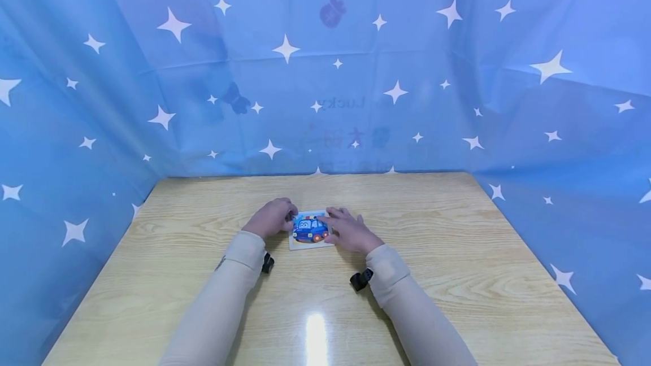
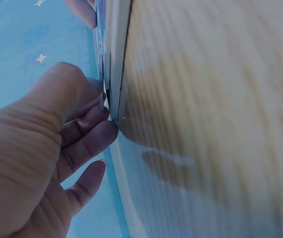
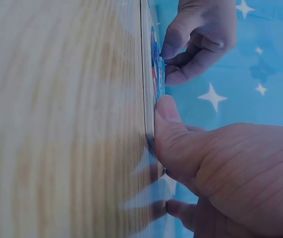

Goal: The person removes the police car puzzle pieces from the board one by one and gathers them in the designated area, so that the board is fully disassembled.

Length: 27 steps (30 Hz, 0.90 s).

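The left hand pinches a thin flat puzzle piece between its thumb and fingers, at the far left corner of a small picture puzzle. In the right wrist view that piece, light blue on its face, stands a little proud of the board. The right hand lies with its fingers spread at the other side: one finger reaches over the picture and the thumb touches the near part of the right edge, so it seems to steady the board rather than grip it.

The puzzle lies flat on the wooden table, between the two hands and well back from the person. Its pale frame shows along the near side, and inside it a blue cartoon car with eyes, wheels and roof lights reads as a whole, with no gap that I can make out. So the puzzle looks nearly complete, and what is left appears to be seating the piece at the left corner; the left fingers hide that spot, so I cannot tell how far in it sits.

Farther out, a black camera sits at each wrist, beside the pale sleeves, and a blue star-patterned curtain hangs behind the table.
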Tool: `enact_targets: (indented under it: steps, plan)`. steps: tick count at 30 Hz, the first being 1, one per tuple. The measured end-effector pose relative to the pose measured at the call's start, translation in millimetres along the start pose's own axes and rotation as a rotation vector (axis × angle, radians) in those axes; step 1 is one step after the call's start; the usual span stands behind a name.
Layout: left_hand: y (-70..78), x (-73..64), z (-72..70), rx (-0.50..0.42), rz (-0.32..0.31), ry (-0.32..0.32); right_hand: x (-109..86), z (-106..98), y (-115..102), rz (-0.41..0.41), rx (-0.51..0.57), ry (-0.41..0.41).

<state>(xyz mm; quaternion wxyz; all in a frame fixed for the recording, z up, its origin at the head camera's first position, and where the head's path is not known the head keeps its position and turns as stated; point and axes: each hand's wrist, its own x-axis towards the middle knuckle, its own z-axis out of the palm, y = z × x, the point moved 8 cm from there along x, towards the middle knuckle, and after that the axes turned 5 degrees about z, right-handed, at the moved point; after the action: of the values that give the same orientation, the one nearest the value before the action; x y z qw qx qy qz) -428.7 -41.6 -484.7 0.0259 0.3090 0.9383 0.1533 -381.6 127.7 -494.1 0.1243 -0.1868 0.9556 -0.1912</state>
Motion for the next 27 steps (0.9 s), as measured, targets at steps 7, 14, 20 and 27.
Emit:
enact_targets:
  steps: [7, 14, 20, 27]
  plan:
    - [-1.3, 1.4, 1.2, -0.017, -0.005, 0.0, 1.5, 3.6, -3.0, 0.013, -0.075, -0.029]
    - [-2.9, 1.8, 3.5, 0.002, -0.026, 0.0, 3.3, 6.1, -5.2, 0.034, -0.156, -0.058]
    - [-2.7, 0.0, 1.6, -0.012, -0.034, 0.007, 2.5, 5.7, -5.8, 0.034, -0.15, -0.058]
    - [-1.6, -1.8, -1.0, -0.055, -0.034, 0.015, 1.1, 4.5, -6.9, 0.018, -0.141, -0.045]
